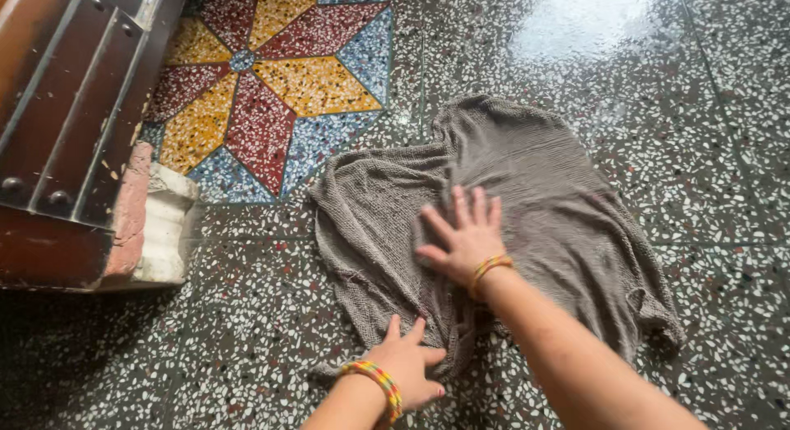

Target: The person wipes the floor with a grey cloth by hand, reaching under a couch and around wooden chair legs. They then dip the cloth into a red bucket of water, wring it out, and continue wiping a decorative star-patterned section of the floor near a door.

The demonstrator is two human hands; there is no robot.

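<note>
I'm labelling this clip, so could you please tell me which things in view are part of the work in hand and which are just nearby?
In hand:
- grey cloth, spread on the floor
- right hand, pressed flat on it
- left hand, at its near edge

Just nearby:
- star-patterned floor inlay
- dark wooden furniture on a pale block

We are seeing no packages, labels, signs or screens anywhere on this floor.
</note>
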